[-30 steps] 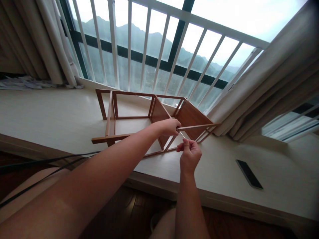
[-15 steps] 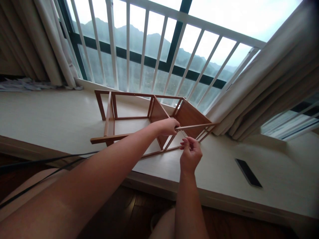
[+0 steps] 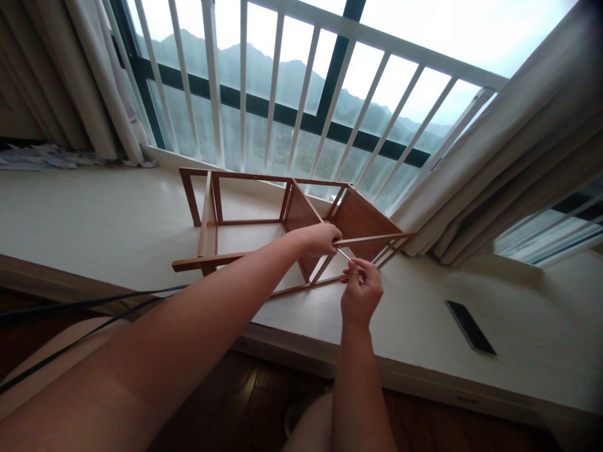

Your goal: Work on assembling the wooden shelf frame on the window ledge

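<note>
A brown wooden shelf frame (image 3: 249, 207) lies on its side on a pale window ledge (image 3: 94, 220). My left hand (image 3: 321, 238) is wrapped round the frame's near top rail, close to a joint. Just right of it, my right hand (image 3: 360, 289) pinches a thin metal tool (image 3: 344, 254), whose far end points at the joint under my left fingers. The tool looks like a slim hex key, but its tip is hidden.
A dark phone (image 3: 470, 326) lies flat on the ledge to the right. White railing bars (image 3: 301, 94) and curtains (image 3: 509, 157) stand behind the frame. Black cables (image 3: 85, 314) run across the lower left, above a dark wood floor.
My right hand has turned and shifted slightly at the joint, with the thin tool's angle changing. The left hand and the frame have stayed put.
</note>
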A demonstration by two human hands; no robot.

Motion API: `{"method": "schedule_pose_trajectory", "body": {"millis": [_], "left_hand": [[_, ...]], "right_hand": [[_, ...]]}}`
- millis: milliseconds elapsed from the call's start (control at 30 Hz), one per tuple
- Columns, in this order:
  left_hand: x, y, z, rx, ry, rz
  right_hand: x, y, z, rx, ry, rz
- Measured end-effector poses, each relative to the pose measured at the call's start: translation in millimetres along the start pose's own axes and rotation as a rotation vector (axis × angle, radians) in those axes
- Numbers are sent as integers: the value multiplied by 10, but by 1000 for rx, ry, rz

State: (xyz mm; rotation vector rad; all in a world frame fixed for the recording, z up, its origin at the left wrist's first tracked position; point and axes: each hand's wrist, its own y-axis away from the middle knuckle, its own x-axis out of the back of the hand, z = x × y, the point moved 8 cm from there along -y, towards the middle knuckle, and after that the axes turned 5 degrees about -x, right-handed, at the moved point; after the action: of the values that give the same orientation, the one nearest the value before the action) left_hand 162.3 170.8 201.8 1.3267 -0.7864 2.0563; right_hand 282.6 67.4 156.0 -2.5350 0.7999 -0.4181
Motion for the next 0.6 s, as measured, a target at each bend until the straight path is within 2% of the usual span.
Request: {"method": "schedule_pose_trajectory", "body": {"millis": [167, 600], "left_hand": [[5, 4, 2, 3, 26, 6], [-36, -15, -35, 2, 47, 12]], "right_hand": [[15, 8, -70, 47, 31, 31], [31, -1, -156, 155, 65, 17]]}}
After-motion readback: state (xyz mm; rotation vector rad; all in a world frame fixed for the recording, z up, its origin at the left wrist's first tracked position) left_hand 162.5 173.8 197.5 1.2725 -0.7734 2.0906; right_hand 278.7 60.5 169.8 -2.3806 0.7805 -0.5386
